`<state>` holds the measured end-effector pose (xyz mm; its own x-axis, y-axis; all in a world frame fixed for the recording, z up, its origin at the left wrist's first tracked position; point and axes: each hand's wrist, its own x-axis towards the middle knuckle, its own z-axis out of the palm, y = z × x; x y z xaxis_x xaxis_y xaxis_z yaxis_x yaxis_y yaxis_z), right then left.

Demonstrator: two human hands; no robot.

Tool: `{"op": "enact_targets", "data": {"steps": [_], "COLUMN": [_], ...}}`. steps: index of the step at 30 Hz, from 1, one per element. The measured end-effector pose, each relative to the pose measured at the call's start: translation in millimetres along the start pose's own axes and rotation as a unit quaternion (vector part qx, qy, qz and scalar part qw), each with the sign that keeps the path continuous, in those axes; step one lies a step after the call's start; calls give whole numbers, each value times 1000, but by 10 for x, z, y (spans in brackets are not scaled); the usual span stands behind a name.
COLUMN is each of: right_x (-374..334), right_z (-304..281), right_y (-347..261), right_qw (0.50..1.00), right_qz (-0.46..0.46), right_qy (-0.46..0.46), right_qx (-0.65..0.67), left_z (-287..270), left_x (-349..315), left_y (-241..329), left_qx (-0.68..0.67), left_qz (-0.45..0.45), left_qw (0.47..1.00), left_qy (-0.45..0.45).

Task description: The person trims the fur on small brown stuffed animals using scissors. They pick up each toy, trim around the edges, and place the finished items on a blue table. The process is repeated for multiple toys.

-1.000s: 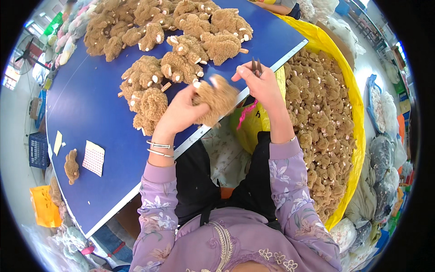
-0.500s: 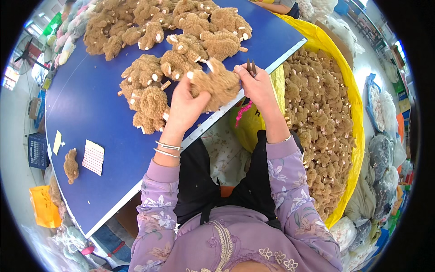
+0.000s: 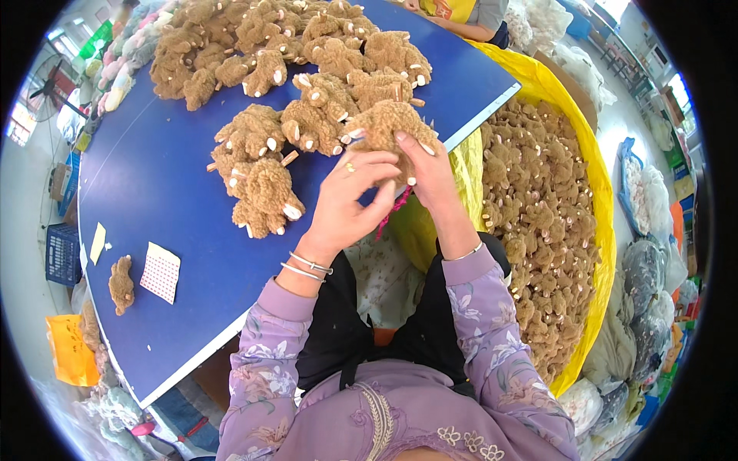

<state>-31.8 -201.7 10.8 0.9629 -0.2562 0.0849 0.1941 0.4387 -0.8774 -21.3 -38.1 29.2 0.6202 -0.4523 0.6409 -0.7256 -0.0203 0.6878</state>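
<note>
A curly brown plush animal piece with white tips is held up at the table's right edge. My right hand grips it with the thumb pressed on its front. At its lower left side, my left hand has bent fingers against the fur, the thumb standing apart below. From under my right hand dangles a pink cord; the dark-bladed snips seen earlier in that hand are now mostly hidden. Close to my left hand lie more brown plush pieces with white tips.
A large heap of plush pieces covers the blue table's far side. Right of me stands a yellow-lined container full of small plush pieces. A sticker sheet and one small plush lie left. Another person sits beyond.
The plush piece has been turned and shifted slightly right. My left hand has moved right and lower on it; my right hand has changed from the edge to a thumb-on-front grip.
</note>
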Motion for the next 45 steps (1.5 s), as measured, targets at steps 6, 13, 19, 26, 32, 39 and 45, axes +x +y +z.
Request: {"op": "enact_targets", "data": {"steps": [6,13,19,26,32,39,45], "right_x": [-37,-95,-32,-55,-62,-67,-120], "right_z": [19,15,-188,-153,-335,-423,-270], "right_y": [27,-69,-358,-342,-481,-544,-509], "right_qw": [1000,996,986,968,995,996,969], "right_qz": [-5,-25,-95,-109,-62,-29,21], "right_qy": [8,-31,38,10,-74,-74,-37], "right_qx": [26,-76,-135,-227,15,-40,-243], "left_z": [-24,-38,-7,7,33,-30,5], "left_x": [67,23,16,23,7,4,15], "left_y": [-159,-85,-141,-128,-162,-180,-175], "left_qx": [-205,-295,-209,-168,-239,-204,-210], "left_qz": [-250,-341,-317,-318,-336,-374,-314], "left_qw": [937,892,925,932,911,905,925], "left_qy": [135,-8,-16,-44,-21,-16,52]}}
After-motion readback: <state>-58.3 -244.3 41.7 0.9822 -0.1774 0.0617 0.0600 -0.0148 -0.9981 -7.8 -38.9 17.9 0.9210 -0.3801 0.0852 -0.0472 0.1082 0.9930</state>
